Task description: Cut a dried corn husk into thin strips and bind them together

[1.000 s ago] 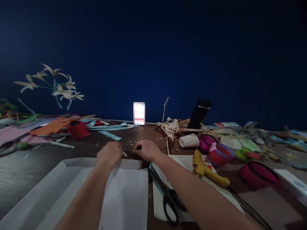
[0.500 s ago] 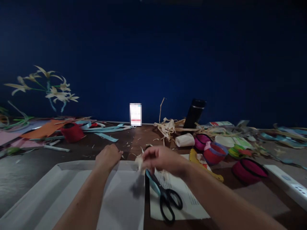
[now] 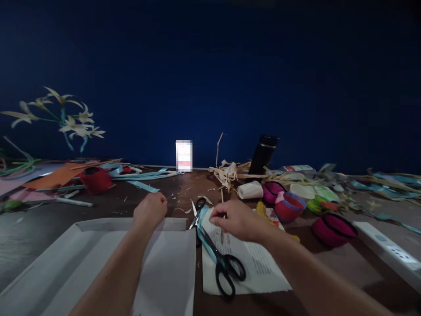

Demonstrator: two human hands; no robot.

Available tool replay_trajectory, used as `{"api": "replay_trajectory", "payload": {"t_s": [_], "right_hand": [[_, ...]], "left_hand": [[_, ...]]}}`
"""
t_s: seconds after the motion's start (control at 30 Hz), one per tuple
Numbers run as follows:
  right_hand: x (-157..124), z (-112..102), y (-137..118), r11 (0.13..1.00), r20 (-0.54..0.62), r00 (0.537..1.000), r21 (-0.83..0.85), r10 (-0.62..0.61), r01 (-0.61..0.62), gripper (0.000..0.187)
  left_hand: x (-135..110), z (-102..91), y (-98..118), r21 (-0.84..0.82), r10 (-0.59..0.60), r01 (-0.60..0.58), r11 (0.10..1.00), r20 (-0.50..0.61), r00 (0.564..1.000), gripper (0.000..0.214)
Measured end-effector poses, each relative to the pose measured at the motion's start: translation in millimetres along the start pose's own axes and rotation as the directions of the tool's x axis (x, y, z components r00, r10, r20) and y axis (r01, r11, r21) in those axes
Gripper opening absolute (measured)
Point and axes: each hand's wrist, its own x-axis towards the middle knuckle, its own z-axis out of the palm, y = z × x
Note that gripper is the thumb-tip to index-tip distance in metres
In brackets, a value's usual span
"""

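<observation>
My left hand [image 3: 151, 210] is curled into a fist at the far rim of a folded white paper sheet [image 3: 98, 254]; I cannot see what it holds, if anything. My right hand [image 3: 235, 219] hovers with thumb and fingers pinched over a printed page [image 3: 259, 267], and what they pinch is too small to name. Just left of that hand lie large scissors with black handles and blue blades [image 3: 219, 261]. Small dark scissors [image 3: 197, 207] lie between my two hands. Pale straw scraps [image 3: 184, 202] are scattered on the dark table beyond them.
A yellow glue gun [image 3: 263, 210] shows partly behind my right hand. Red and magenta bowls [image 3: 291, 206], a white roll [image 3: 250, 189], a black bottle [image 3: 263, 156] and a straw pile [image 3: 226, 171] stand to the right. A red spool [image 3: 94, 180], coloured papers and paper flowers [image 3: 66, 118] are at left.
My right hand drew back from the left hand with a pale scrap, then moved right over the printed page. The left fist stayed at the sheet's rim. The camera shifted slightly.
</observation>
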Motion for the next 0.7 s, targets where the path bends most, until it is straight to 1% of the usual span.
{"api": "replay_trajectory", "payload": {"t_s": [0.1, 0.17, 0.23, 0.33, 0.43, 0.57, 0.63, 0.7], "right_hand": [[34.2, 9.8, 21.5, 0.973, -0.07, 0.988, -0.173, 0.139, -0.15, 0.018], [55.1, 17.6, 32.4, 0.957, -0.1, 0.978, -0.212, 0.182, -0.2, 0.019], [72.6, 25.8, 39.8, 0.937, -0.13, 0.968, -0.249, 0.216, -0.243, 0.02], [91.5, 37.0, 45.9, 0.911, -0.159, 0.955, -0.295, 0.251, -0.289, 0.022], [102.7, 43.2, 49.8, 0.897, -0.16, 0.951, -0.32, 0.266, -0.305, 0.027], [107.7, 41.1, 55.5, 0.895, -0.108, 0.947, -0.311, 0.302, -0.321, 0.026], [106.1, 38.1, 57.5, 0.899, -0.083, 0.946, -0.294, 0.313, -0.324, 0.022], [102.6, 36.0, 58.5, 0.906, -0.077, 0.946, -0.274, 0.314, -0.323, 0.019]], "left_hand": [[-4.2, -2.0, 8.5, -0.001, 0.109, -0.109, 0.994, -0.096, 0.989, 0.025], [-6.0, -3.1, 12.0, 0.001, 0.145, -0.146, 0.989, -0.13, 0.981, 0.023], [-6.8, -3.5, 13.1, 0.005, 0.14, -0.141, 0.99, -0.138, 0.98, 0.022], [-6.6, -2.4, 12.1, 0.012, 0.129, -0.129, 0.992, -0.149, 0.98, 0.022], [-6.1, -0.5, 11.6, 0.001, 0.123, -0.125, 0.992, -0.153, 0.98, 0.023], [-4.9, -2.6, 12.1, -0.024, 0.104, -0.107, 0.994, -0.127, 0.986, 0.023], [-2.9, -6.5, 9.6, -0.044, 0.06, -0.066, 0.997, -0.126, 0.99, 0.025], [0.7, -10.5, 3.9, -0.062, -0.01, 0.001, 0.998, -0.133, 0.991, 0.027]]}}
